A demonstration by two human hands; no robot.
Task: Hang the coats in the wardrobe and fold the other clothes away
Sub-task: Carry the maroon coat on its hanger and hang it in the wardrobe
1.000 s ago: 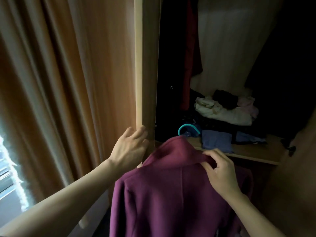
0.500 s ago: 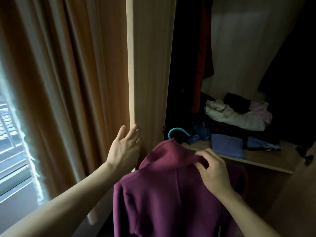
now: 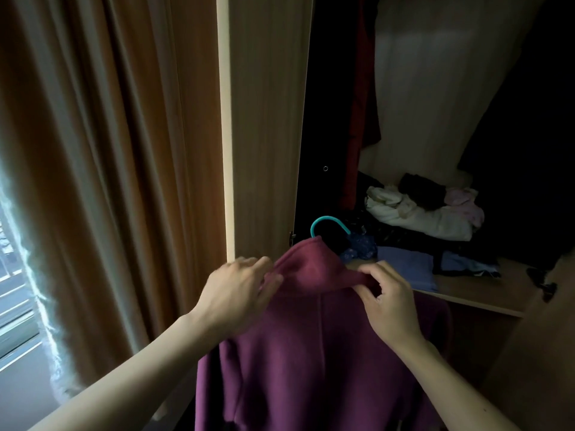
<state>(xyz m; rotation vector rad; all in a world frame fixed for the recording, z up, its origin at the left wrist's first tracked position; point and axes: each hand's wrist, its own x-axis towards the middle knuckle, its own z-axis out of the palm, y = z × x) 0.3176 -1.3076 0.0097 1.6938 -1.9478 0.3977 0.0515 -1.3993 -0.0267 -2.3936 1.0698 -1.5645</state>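
A maroon coat [image 3: 314,362] hangs in front of me on a hanger whose teal hook [image 3: 326,223] sticks up above the collar. My left hand [image 3: 236,293] pinches the left side of the collar. My right hand [image 3: 389,300] pinches its right side. The open wardrobe [image 3: 413,88] is straight ahead, with a dark red garment [image 3: 357,119] hanging inside at the left. A wooden shelf [image 3: 479,293] below holds a pile of loose clothes [image 3: 426,213], white, black, pink and blue.
The open wardrobe door [image 3: 264,119] stands edge-on just left of the coat. Brown curtains [image 3: 102,150] fill the left side, with a bright window [image 3: 15,290] at the far left. Another dark garment [image 3: 535,119] hangs at the right of the wardrobe.
My left hand has left the door edge and moved right onto the coat's collar. The right hand keeps its hold on the collar.
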